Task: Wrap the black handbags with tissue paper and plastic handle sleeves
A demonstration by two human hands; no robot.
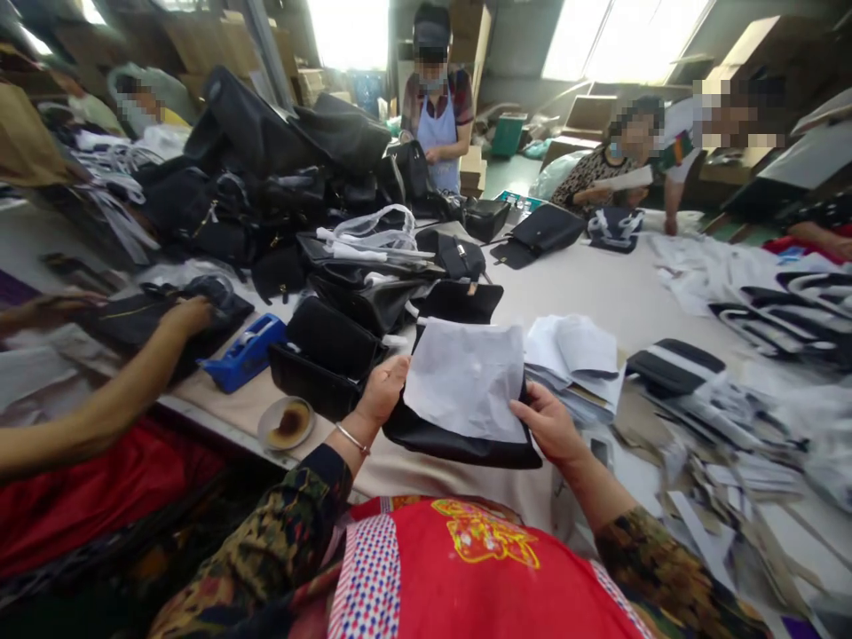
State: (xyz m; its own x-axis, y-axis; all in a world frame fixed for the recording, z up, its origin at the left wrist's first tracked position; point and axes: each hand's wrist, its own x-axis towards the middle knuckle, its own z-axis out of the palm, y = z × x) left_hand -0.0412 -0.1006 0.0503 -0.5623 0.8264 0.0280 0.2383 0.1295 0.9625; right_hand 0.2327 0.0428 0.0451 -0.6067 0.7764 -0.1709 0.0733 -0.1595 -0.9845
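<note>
A black handbag (466,444) with its flap (462,302) folded back lies in front of me at the table's near edge. Over its body is spread a creased sheet of white paper (466,377). My left hand (386,389) is closed on the left side of the bag, at the paper's edge. On the opposite side, my right hand (547,424) grips the bag with the thumb on top near the paper. The fingertips of both hands are partly hidden beneath the bag. Another open black bag (326,355) stands just beyond my left hand.
Left of me are a blue tape dispenser (245,352), a small dish (286,423) with a brown substance, and a co-worker's arm (99,408). White papers (572,351) lie stacked to the right. Black bags (266,142) pile up at the back left; other people work across the table.
</note>
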